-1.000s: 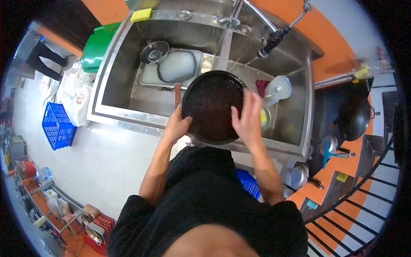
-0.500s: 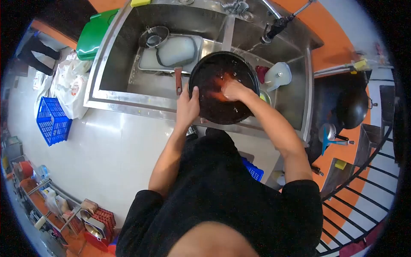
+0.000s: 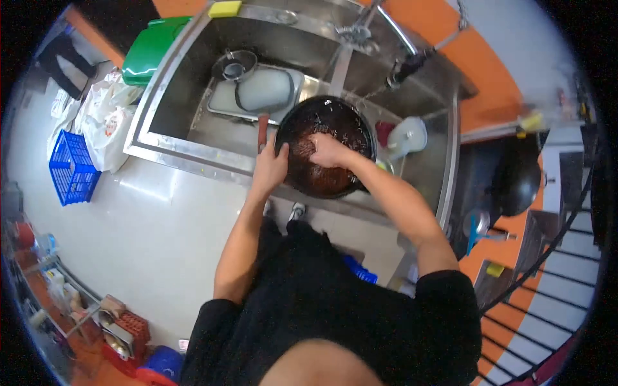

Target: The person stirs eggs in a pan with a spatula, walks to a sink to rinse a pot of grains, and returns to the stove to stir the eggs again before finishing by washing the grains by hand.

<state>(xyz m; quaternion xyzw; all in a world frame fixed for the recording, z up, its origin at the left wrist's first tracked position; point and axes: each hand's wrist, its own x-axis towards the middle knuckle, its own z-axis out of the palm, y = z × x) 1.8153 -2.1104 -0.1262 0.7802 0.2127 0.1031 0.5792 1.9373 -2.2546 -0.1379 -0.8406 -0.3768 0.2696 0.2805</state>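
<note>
A large black wok (image 3: 299,177) with a reddish-brown handle (image 3: 262,130) rests over the front of the sink, with dark, rippling water inside. My left hand (image 3: 270,166) grips its left side at the base of the handle, thumb over the rim. Inside the wok, my right hand (image 3: 330,152) reaches down into the water with its fingers bent together. The fingertips are under the surface, and I cannot tell what they hold.
A metal tray (image 3: 215,100) and a strainer (image 3: 235,65) lie in the left sink basin. On the right are a pale translucent container (image 3: 409,136) and the spray tap (image 3: 402,72). A yellow sponge (image 3: 225,9) sits on the back left edge; a blue basket (image 3: 74,167) stands on the floor.
The wok and both hands appear slightly further left and lower in the view, which has also shifted. The water now ripples strongly, and my right hand is nearer the wok's left side.
</note>
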